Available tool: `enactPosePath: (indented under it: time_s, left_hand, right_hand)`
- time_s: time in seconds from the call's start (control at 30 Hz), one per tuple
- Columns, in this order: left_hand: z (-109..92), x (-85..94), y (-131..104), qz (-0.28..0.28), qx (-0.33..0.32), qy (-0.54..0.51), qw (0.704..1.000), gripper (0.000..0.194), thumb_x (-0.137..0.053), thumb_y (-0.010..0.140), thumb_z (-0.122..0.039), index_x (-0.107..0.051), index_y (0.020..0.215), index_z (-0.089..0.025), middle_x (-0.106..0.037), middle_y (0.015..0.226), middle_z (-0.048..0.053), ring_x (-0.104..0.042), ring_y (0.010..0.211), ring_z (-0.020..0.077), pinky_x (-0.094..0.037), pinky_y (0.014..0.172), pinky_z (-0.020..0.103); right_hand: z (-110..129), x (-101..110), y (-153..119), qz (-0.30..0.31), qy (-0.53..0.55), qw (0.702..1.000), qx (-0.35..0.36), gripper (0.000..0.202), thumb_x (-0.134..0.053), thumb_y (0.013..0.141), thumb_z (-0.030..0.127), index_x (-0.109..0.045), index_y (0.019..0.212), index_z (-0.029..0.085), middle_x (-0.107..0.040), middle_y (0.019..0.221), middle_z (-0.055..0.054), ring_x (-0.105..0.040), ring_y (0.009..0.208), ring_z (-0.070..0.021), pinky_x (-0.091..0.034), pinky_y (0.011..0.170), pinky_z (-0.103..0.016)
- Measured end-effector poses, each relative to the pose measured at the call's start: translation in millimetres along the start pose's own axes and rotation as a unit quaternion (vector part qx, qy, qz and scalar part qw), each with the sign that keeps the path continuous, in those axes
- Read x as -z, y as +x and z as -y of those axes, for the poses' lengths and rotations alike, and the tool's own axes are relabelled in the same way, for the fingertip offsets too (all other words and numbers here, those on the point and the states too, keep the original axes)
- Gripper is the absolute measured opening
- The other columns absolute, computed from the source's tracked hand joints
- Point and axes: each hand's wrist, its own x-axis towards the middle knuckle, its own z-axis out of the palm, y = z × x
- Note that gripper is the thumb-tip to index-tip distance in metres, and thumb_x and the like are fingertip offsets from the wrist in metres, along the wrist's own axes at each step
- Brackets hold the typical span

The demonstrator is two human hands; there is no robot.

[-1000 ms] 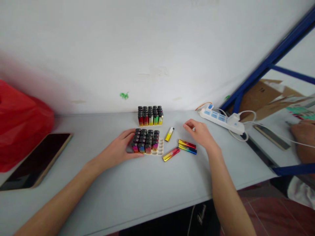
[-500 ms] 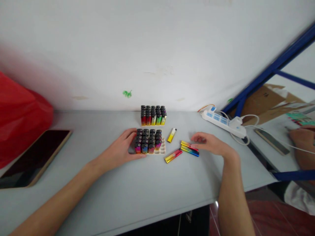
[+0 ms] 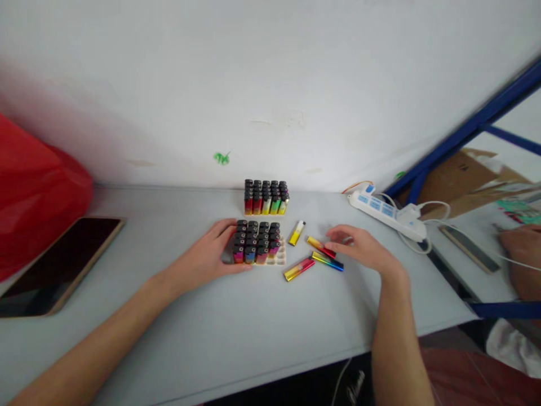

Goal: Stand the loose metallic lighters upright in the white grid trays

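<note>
My left hand (image 3: 211, 249) is closed around the left side of a white tray (image 3: 279, 258), thumb at its front and fingers at its back. Several lighters (image 3: 250, 255) with black tops stand upright in this tray, and the holes at its right end hold none. My right hand (image 3: 357, 245) is at the red-and-yellow lighter (image 3: 316, 244), its thumb tip over the red end and its index finger apart from the thumb. Just in front lies a blue-and-yellow lighter (image 3: 327, 261). A pink-and-yellow lighter (image 3: 299, 269) and a white-and-yellow lighter (image 3: 297, 233) lie nearer the tray.
Behind the tray stands a second block of upright lighters (image 3: 266, 204). A white power strip (image 3: 386, 214) with cables lies at the right, beside a blue metal frame (image 3: 448, 149). At the left are a dark tablet (image 3: 59, 265) and a red bag (image 3: 40, 197). Another person's hand (image 3: 526, 248) shows far right.
The red-and-yellow lighter has shifted slightly away from the blue-and-yellow one, with my right thumb at it. My left hand stays on the tray. The view has shifted a little.
</note>
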Motion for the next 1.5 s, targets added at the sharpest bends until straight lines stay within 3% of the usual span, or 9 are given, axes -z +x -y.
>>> enactPosePath:
  time_s: [0.4,0.53,0.63,0.77,0.87,0.97,1.17,1.37,1.5]
  left_hand:
    - [2,-0.2,2,-0.004,-0.005,0.016,1.000,0.078,-0.081,0.080,-0.079,-0.068,0.127,-0.018,-0.065,0.150,0.019,-0.064,0.140,0.0424,-0.052,0.126,0.060]
    - [0,2.0,3,0.003,-0.005,0.023,1.000,0.081,-0.080,0.082,-0.079,-0.066,0.131,-0.016,-0.064,0.150,0.020,-0.064,0.140,0.0414,-0.051,0.126,0.059]
    - [0,1.4,3,0.002,-0.004,0.023,1.000,0.081,-0.082,0.081,-0.078,-0.066,0.131,-0.015,-0.064,0.149,0.020,-0.064,0.139,0.0408,-0.052,0.126,0.057]
    - [2,-1.3,2,-0.005,-0.005,0.003,1.000,0.082,-0.082,0.080,-0.080,-0.067,0.130,-0.016,-0.065,0.149,0.020,-0.065,0.138,0.0420,-0.053,0.124,0.061]
    - [3,-2.7,1,-0.012,0.002,-0.006,1.000,0.082,-0.084,0.080,-0.078,-0.067,0.131,-0.016,-0.062,0.153,0.022,-0.063,0.142,0.0438,-0.051,0.126,0.062]
    - [4,-3.0,0,-0.016,0.002,-0.002,1.000,0.083,-0.086,0.078,-0.077,-0.068,0.131,-0.016,-0.061,0.155,0.024,-0.060,0.145,0.0444,-0.049,0.128,0.062]
    - [8,-3.6,-1,-0.033,0.000,-0.007,0.999,0.080,-0.091,0.073,-0.071,-0.070,0.130,-0.019,-0.064,0.153,0.021,-0.064,0.143,0.0443,-0.052,0.125,0.062]
    - [6,-3.0,0,-0.037,0.003,-0.015,0.999,0.080,-0.092,0.071,-0.072,-0.071,0.128,-0.021,-0.067,0.149,0.017,-0.067,0.138,0.0419,-0.054,0.125,0.058]
    - [3,-1.1,0,-0.028,0.009,-0.015,0.999,0.079,-0.092,0.072,-0.071,-0.070,0.129,-0.021,-0.066,0.150,0.018,-0.067,0.137,0.0417,-0.053,0.125,0.059]
  right_hand:
    - [-19,-37,-89,-0.142,-0.056,0.988,0.013,0.018,-0.075,0.098,0.043,-0.079,0.105,0.026,-0.076,0.106,-0.008,-0.072,0.096,-0.0278,-0.058,0.089,-0.043]
    - [-20,-45,-88,-0.227,0.092,0.969,0.010,0.027,-0.085,0.092,0.049,-0.078,0.105,0.027,-0.076,0.112,-0.008,-0.071,0.102,-0.0271,-0.058,0.083,-0.039]
    - [-3,-44,-73,-0.302,0.264,0.916,0.007,0.032,-0.089,0.089,0.053,-0.075,0.102,0.027,-0.075,0.107,-0.007,-0.072,0.103,-0.0247,-0.060,0.086,-0.038]
    - [46,-34,-36,-0.235,0.439,0.865,0.061,0.035,-0.083,0.094,0.060,-0.066,0.105,0.031,-0.070,0.087,0.001,-0.068,0.078,-0.0183,-0.058,0.071,-0.032]
    - [83,-30,0,-0.127,0.451,0.880,0.076,0.040,-0.083,0.094,0.061,-0.062,0.110,0.032,-0.056,0.072,0.008,-0.037,0.049,-0.0100,-0.035,0.046,-0.023]
    - [103,-41,36,-0.048,0.398,0.913,0.072,0.050,-0.080,0.090,0.073,-0.061,0.105,0.029,-0.041,0.065,0.010,-0.023,0.050,-0.0095,-0.017,0.045,-0.023]
    - [93,-87,56,-0.133,0.202,0.967,0.082,0.066,-0.057,0.095,0.082,-0.046,0.064,0.024,-0.039,0.061,0.004,-0.036,0.060,-0.0132,-0.028,0.057,-0.030]
    - [87,-94,39,-0.132,0.095,0.984,0.075,0.042,-0.051,0.091,0.054,-0.039,0.062,0.025,-0.037,0.060,0.003,-0.038,0.063,-0.0142,-0.028,0.062,-0.031]
    - [91,-93,38,-0.138,0.075,0.984,0.084,0.039,-0.050,0.093,0.050,-0.041,0.065,0.025,-0.043,0.059,0.003,-0.040,0.062,-0.0150,-0.029,0.062,-0.031]
